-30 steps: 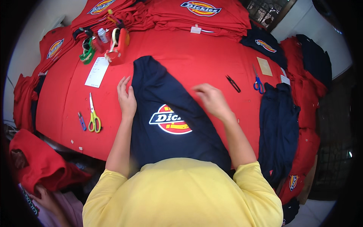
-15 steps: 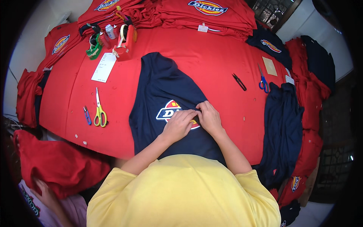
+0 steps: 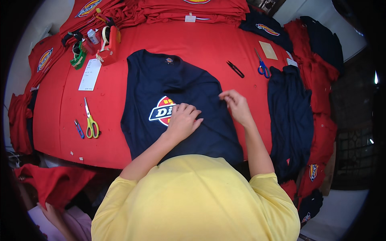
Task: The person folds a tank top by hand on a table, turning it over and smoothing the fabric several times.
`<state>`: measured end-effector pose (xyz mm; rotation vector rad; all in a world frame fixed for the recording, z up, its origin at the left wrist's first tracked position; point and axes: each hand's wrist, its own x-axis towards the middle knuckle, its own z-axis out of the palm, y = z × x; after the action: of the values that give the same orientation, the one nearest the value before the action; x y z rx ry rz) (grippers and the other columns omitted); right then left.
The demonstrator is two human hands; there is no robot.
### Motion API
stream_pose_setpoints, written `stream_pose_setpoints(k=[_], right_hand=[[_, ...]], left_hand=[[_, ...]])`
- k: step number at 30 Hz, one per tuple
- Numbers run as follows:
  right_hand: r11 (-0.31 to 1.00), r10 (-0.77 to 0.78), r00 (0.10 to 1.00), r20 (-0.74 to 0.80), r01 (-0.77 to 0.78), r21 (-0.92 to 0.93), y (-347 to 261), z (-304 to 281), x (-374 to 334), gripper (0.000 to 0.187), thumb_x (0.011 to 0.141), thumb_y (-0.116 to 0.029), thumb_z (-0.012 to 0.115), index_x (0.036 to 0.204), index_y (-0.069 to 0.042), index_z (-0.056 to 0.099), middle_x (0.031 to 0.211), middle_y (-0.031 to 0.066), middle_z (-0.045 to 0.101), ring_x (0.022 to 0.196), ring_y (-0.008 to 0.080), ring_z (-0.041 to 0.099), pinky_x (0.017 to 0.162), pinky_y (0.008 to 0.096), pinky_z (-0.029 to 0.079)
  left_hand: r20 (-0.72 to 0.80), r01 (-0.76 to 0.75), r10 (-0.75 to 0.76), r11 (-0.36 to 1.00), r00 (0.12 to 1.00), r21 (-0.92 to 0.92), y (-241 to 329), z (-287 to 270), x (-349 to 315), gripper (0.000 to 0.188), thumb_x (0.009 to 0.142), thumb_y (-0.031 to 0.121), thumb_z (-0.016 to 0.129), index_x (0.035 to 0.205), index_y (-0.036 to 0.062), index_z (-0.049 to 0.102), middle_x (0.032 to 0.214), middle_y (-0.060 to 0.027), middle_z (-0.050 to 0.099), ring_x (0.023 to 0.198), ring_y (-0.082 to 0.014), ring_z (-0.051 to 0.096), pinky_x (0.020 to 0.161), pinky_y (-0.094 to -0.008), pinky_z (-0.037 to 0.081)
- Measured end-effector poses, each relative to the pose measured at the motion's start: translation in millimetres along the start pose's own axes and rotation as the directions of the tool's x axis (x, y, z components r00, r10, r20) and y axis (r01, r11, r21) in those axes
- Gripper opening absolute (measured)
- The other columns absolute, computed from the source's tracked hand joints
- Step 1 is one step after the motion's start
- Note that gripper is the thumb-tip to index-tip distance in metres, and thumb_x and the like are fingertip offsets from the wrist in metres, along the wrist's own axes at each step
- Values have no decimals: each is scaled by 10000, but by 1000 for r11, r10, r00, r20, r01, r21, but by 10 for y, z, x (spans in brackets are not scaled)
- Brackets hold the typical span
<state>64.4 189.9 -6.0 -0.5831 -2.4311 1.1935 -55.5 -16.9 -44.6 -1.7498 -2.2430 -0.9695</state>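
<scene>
A dark navy shirt (image 3: 148,84) lies spread before me, its neck label showing at the top and a round red, yellow and white print (image 3: 161,111) on its chest. Across the right part of that print rests my left hand (image 3: 183,121), fingers lying loosely on the cloth and hiding some of the design. My right hand (image 3: 238,106) is at the shirt's right edge, thumb and fingertips pinched together. Whatever those fingertips hold, if anything, is too small to make out. Some wrinkles run over the shirt's upper right part.
Left of the shirt lie yellow-handled scissors (image 3: 92,122) and blue thread snips (image 3: 79,129). Tape dispensers (image 3: 107,54) and a paper slip (image 3: 89,74) are farther back. Black snips (image 3: 235,69), blue scissors (image 3: 262,66) and another navy garment (image 3: 290,116) are right. A co-worker's hand (image 3: 51,213) holds red cloth.
The shirt's right side, bunched before, is now spread out, and the neck label shows. My hands have parted, the right moving outward to the shirt's edge. The whole view has shifted too.
</scene>
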Motion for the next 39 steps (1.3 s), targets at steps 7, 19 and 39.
stream_pose_setpoints(k=[7, 19, 39], right_hand=[[951, -116, 955, 274, 187, -248, 9, 135, -479, 196, 846, -111, 649, 1020, -20, 635, 1078, 153, 535, 961, 333, 581, 815, 403, 473], [976, 34, 994, 104, -10, -219, -114, 187, -570, 152, 810, -89, 688, 854, 36, 612, 892, 153, 533, 832, 311, 571, 732, 374, 464], [457, 145, 906, -399, -419, -785, 666, -168, 505, 562, 957, -443, 479, 1342, -34, 504, 1485, 175, 333, 1403, 312, 271, 1127, 509, 206]], left_hand=[[-28, -47, 47, 999, 998, 24, 169, 19, -27, 145, 779, 239, 708, 806, 120, 629, 834, -48, 572, 892, -240, 541, 843, -419, 384], [-318, 560, -497, 815, 807, 147, -399, -945, -749, 353, 762, 201, 723, 1079, 67, 645, 1111, -102, 548, 1059, -292, 494, 892, -403, 386], [57, 786, -787, 602, 614, -143, -823, -1603, -1470, 321, 789, 275, 738, 956, 32, 610, 970, -115, 562, 914, -271, 568, 788, -377, 458]])
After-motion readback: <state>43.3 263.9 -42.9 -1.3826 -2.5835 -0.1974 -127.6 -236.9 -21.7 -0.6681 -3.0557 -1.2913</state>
